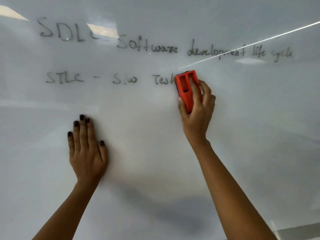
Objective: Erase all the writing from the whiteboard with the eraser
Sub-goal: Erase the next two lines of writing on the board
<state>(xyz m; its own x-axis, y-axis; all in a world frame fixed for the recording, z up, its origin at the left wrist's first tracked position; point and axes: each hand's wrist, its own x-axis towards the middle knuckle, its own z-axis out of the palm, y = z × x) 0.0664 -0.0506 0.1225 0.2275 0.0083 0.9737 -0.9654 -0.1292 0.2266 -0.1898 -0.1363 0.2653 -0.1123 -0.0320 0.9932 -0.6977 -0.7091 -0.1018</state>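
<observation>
A white whiteboard (155,170) fills the view. Dark marker writing runs across its top: "SDLC" (69,30) at the upper left, then "Software development life cycle" (204,49). A second line below reads "STLC - S/w Test" (109,78). My right hand (199,111) grips a red eraser (186,89) pressed flat on the board at the right end of that second line, just past "Test". My left hand (87,149) lies flat on the board lower down, fingers together, holding nothing.
Ceiling lights reflect as bright patches at the upper left (102,30) and as a thin white streak (251,44) across the upper right. A grey edge strip (297,232) shows at the bottom right corner.
</observation>
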